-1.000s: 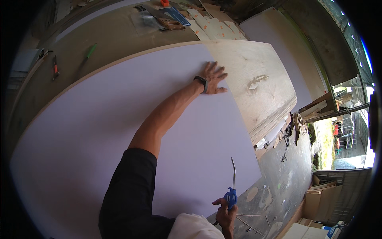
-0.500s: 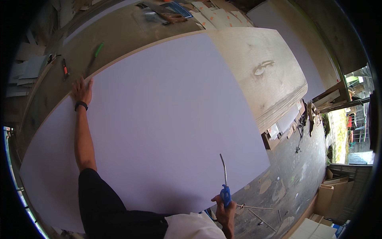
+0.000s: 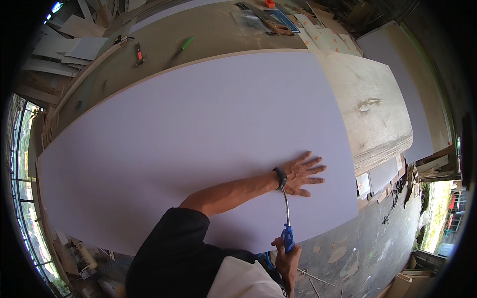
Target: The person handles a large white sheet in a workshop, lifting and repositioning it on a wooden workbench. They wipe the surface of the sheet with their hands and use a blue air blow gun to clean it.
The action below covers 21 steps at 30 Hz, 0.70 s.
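Note:
My left hand (image 3: pixel 301 175) lies flat with fingers spread on a large white sheet (image 3: pixel 213 114), near its right end. A dark band circles that wrist. At the sheet's near right edge, my right hand (image 3: pixel 287 260) grips a blue air blow gun (image 3: pixel 288 238). Its long, slightly bent metal nozzle (image 3: pixel 287 208) points away from me, and the tip overlaps the left wrist in view. Whether the tip touches the wrist, I cannot tell. Part of a blue hose shows beside the right hand.
Past the sheet's far edge lie a green-handled tool (image 3: pixel 187 43), a red-and-black tool (image 3: pixel 139 54) and a handsaw (image 3: pixel 273 26). Bare plywood (image 3: pixel 377 107) adjoins the sheet on the right. Thin sticks (image 3: pixel 318 279) lie on the grey floor (image 3: pixel 343 253).
My left hand has moved from the sheet's far left edge to its right part, fingers now spread. My right hand still holds the blow gun. The view has shifted left.

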Each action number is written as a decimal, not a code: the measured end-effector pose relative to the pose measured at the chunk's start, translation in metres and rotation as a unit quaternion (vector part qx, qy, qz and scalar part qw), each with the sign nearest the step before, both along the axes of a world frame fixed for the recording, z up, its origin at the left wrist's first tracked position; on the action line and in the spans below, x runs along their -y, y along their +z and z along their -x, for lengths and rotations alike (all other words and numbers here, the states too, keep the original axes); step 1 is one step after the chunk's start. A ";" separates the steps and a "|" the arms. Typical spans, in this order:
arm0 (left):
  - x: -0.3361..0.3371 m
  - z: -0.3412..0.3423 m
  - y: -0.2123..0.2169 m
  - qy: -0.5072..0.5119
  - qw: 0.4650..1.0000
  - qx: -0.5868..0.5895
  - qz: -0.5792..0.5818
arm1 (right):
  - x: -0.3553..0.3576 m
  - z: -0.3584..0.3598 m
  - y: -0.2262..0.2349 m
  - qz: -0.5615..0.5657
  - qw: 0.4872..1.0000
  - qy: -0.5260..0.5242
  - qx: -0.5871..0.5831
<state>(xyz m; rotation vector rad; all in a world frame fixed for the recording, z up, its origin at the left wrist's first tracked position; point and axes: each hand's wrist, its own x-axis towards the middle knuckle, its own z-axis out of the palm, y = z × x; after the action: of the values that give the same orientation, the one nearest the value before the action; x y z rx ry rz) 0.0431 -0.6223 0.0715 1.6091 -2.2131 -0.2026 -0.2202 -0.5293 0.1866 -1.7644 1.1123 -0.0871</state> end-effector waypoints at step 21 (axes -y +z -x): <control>-0.061 0.133 0.012 0.279 0.959 0.050 -0.006 | 0.006 0.178 -0.043 -0.085 0.910 -0.379 0.145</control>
<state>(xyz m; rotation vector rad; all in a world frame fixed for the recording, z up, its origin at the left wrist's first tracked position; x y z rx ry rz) -0.0900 -0.5616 0.0832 2.2121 -1.7282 0.0281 -0.3987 -0.5358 0.1433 -1.0356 1.4686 -0.6803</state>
